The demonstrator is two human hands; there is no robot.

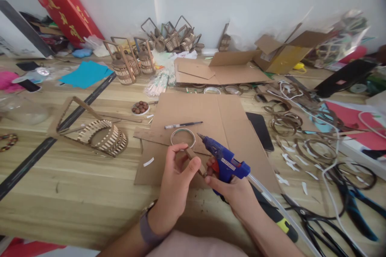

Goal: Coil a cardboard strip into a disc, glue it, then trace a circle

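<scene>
"Where was the strip (196, 162)?"

"Over the cardboard (232, 120), just on the near side of the ring (183, 129). The left hand (177, 180) pinched it between thumb and fingers, holding it at a slant."

"And the right hand (234, 189)?"

"Its fingers were wrapped round the gun (223, 156), which pointed away and to the left. The thumb was by the strip's lower end; whether it pressed there, I couldn't tell."

"What lay around?"

"A pen (183, 125) past the ring, a basket (117, 140) tipped over on the table (90, 192) to the left, and scissors (302, 211) on the right."
</scene>
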